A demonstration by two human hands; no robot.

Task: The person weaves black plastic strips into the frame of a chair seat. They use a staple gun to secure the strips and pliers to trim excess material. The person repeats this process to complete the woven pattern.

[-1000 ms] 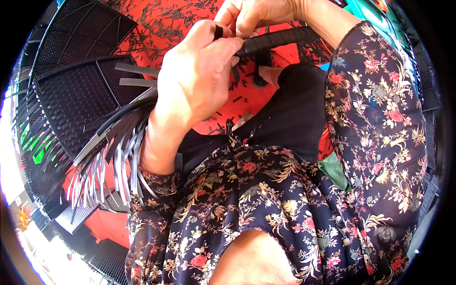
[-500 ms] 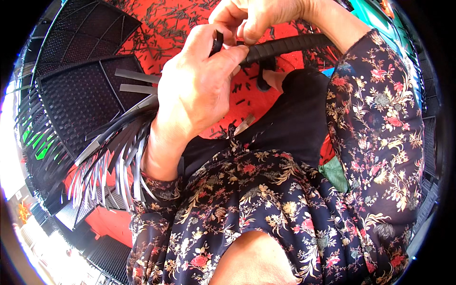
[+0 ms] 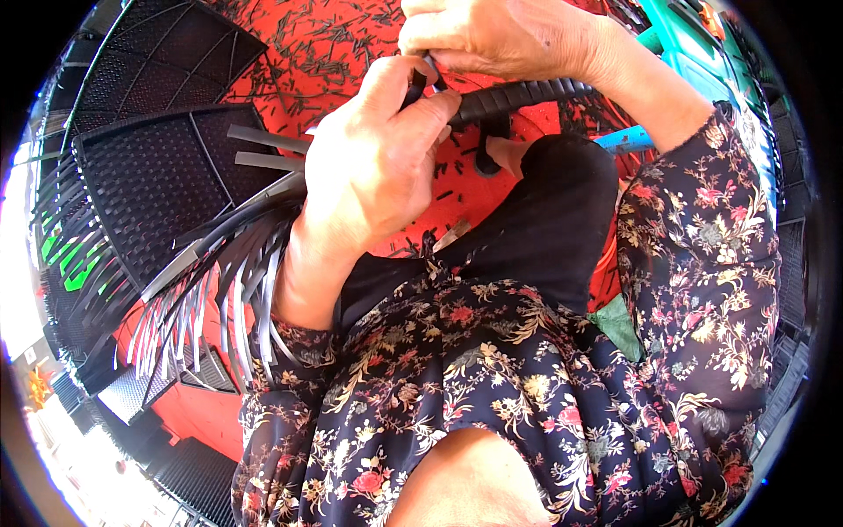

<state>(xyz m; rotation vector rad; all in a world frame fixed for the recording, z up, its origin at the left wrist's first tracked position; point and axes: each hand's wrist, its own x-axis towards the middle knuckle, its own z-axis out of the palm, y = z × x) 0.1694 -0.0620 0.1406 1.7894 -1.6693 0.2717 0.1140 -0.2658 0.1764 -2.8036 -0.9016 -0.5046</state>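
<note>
My left hand (image 3: 373, 158) is closed round the end of a black frame bar (image 3: 518, 99), which is wound with flat black strip and runs off to the right under my right forearm. Its thumb presses on the bar near a short loop of strip at the forefinger. Just above and to the right, my right hand (image 3: 505, 37) is closed, pinching a dark flat strip (image 3: 435, 74) that stretches down toward the left thumb. The fingertips of the right hand are partly out of the picture. Beside my left wrist hangs a fringe of loose black strips (image 3: 230, 285).
Black woven panels (image 3: 167, 180) with loose strip ends stand at the left. Black strip offcuts (image 3: 303, 44) litter the red floor (image 3: 408, 230). A blue bar (image 3: 625, 139) and a turquoise plastic object (image 3: 685, 39) are at the right. My black-clad knee (image 3: 566, 176) lies below the bar.
My right hand has moved up and slightly right, away from the left thumb, and a length of strip now shows between them. My left hand has stayed nearly in place on the bar.
</note>
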